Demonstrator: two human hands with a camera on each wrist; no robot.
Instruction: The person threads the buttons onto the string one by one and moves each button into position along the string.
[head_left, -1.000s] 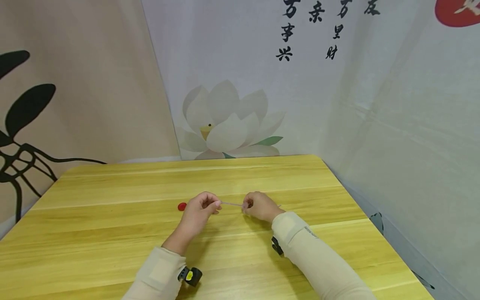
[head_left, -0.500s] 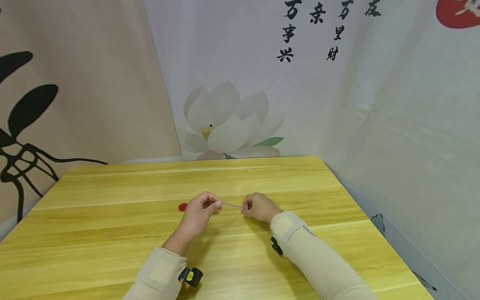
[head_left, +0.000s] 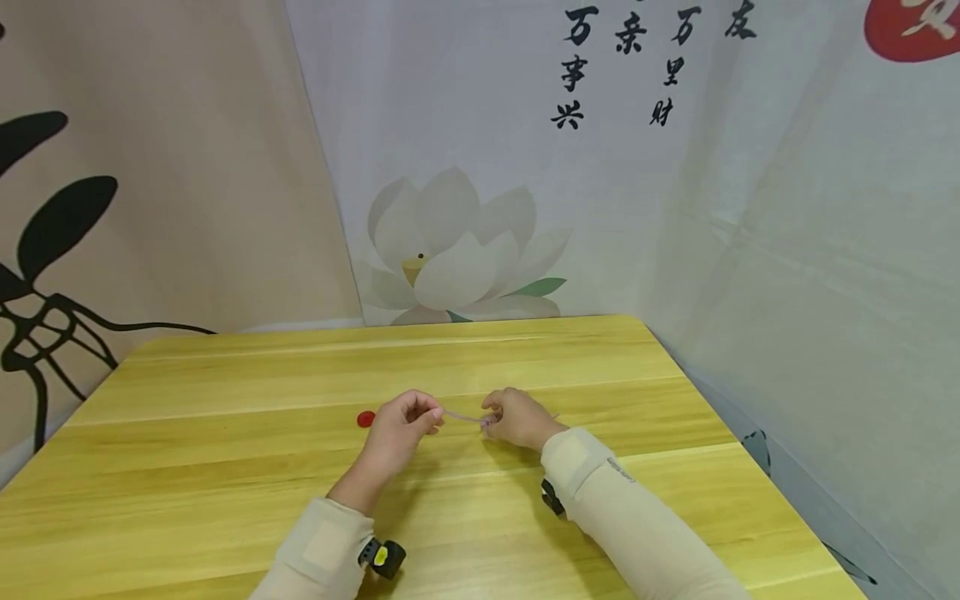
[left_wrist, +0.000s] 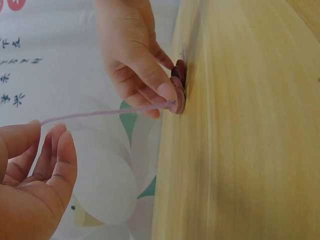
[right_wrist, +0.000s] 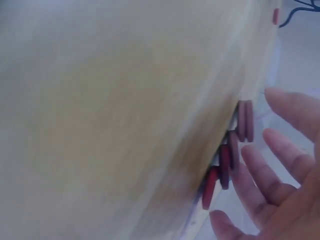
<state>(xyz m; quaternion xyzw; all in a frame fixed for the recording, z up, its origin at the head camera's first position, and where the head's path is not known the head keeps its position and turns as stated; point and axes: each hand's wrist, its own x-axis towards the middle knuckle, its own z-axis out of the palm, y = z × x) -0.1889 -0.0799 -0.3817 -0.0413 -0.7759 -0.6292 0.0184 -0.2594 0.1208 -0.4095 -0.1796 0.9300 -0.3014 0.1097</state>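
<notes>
My left hand (head_left: 397,429) pinches one end of a thin purple cord (head_left: 462,416) between thumb and fingertip. The cord runs rightward, sagging slightly, to several round, flat button-like discs (left_wrist: 179,101), pink to dark red. In the right wrist view these discs (right_wrist: 224,166) stand on edge in a loose row by the tabletop. Beside them my right hand (head_left: 517,419) has its fingers spread and loosely bent, not closed round the discs. From the left wrist, its thumb tip appears by the nearest pink disc; contact is unclear.
A single red disc (head_left: 365,419) lies on the wooden table (head_left: 225,483), just left of my left hand. The cord's other end pokes out beyond my right hand. Printed curtains (head_left: 487,125) hang behind and beside the table; each wrist wears a small black camera.
The fingers of my right hand have spread apart from their earlier pinch. The cord, straight before, now sags a little. My left hand keeps its place.
</notes>
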